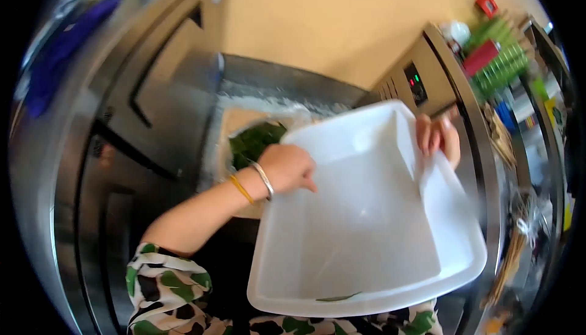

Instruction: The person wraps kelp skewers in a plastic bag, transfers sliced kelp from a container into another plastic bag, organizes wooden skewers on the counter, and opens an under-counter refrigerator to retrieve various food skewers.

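Observation:
A white plastic tub (366, 213) is held tilted in front of me, its inside facing me. My left hand (290, 167) is closed on the tub's left rim, thumb over the inner side; its other fingers are mostly hidden. My right hand (437, 136) grips the upper right rim with fingers curled over it. One narrow green leaf (339, 297) lies inside near the lower rim. Behind my left hand, dark green leaves (256, 143) sit in what looks like clear plastic within a brown cardboard box (235, 118), partly hidden by the tub.
Steel cabinet doors with black handles (143, 85) stand at the left. To the right is a steel appliance with a lit display panel (416, 83). A green basket (500, 60) and bundled sticks (513, 249) are on the right side. A beige wall (317, 18) rises behind.

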The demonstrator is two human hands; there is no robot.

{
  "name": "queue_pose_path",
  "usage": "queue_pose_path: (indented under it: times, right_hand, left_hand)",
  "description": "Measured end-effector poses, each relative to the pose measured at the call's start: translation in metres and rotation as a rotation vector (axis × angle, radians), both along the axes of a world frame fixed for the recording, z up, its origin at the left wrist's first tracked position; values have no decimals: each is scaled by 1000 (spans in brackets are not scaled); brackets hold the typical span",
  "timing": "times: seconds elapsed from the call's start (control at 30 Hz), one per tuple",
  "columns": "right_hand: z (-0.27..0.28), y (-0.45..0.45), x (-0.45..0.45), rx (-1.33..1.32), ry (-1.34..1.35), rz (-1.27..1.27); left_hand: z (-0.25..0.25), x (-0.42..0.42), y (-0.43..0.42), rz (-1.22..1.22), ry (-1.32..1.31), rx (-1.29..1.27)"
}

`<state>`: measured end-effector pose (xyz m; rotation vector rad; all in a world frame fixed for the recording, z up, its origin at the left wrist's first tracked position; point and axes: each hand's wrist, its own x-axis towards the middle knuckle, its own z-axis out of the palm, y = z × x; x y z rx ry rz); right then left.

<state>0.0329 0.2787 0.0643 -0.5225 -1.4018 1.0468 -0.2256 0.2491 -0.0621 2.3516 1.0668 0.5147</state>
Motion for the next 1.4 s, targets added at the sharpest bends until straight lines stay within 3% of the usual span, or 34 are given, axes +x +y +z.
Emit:
queue_pose_path:
  times: [0.07,0.13,0.23,0.33,0.4,0.43,0.47,0.57,0.63,0.67,0.73,0.83,0.9,0.97,1.03,1.13,1.23,1.27,1.37,1.4]
  right_hand:
    - [-3,-20,8,-29,62,-193]
    - [4,-40,3,144,144,-160]
    - [28,-69,-6,177,189,-370]
    - [57,-102,-13,185,291,-283]
    - [74,-112,-12,152,324,-256]
    - [74,-108,8,278,279,-215]
    - [87,-117,5,238,364,-147]
    - [125,-140,-20,219,476,-51]
    - [152,-156,-60,177,562,-5]
    - [155,-148,-75,401,402,141]
    - [170,-171,-130,367,435,79]
    - [168,-194,-225,411,538,245]
    - [158,-228,-282,476,514,361]
    - [139,-265,-331,456,383,303]
    - [105,-255,-377,491,312,364]
    - [77,-256,-443,553,-175,367]
    - [119,-304,-412,701,-299,485]
    - [139,-325,-392,756,-324,536]
    - [170,-393,-337,1226,-429,764]
    - [175,-423,-322,1370,-513,729]
  left_hand:
    - [37,-3,-25,93,90,-52]
    - [40,-19,-42,120,-353,194]
    - [39,-63,-74,295,-964,-263]
    - [42,-79,-119,392,-1222,-502]
    - [56,-83,-146,462,-1253,-449]
    - [46,-71,-157,500,-1424,-461]
    - [40,-68,-169,526,-1592,-483]
    - [38,-48,-209,745,-1799,-645]
    - [1,-40,-227,666,-1731,-730]
    - [21,-31,-251,703,-1729,-765]
    - [31,-25,-282,612,-1654,-830]
    - [36,-28,-326,585,-1605,-848]
    - [-39,-26,-328,328,-1583,-849]
    - [33,-43,-368,264,-1004,-549]
    - [56,-50,-396,282,-912,-428]
    - [85,-47,-427,360,-744,-357]
    - [100,-41,-459,323,-657,-138]
    - [100,-45,-467,297,-627,-209]
    - [101,-44,-476,345,-739,-86]
    - [101,-45,-476,357,-744,-67]
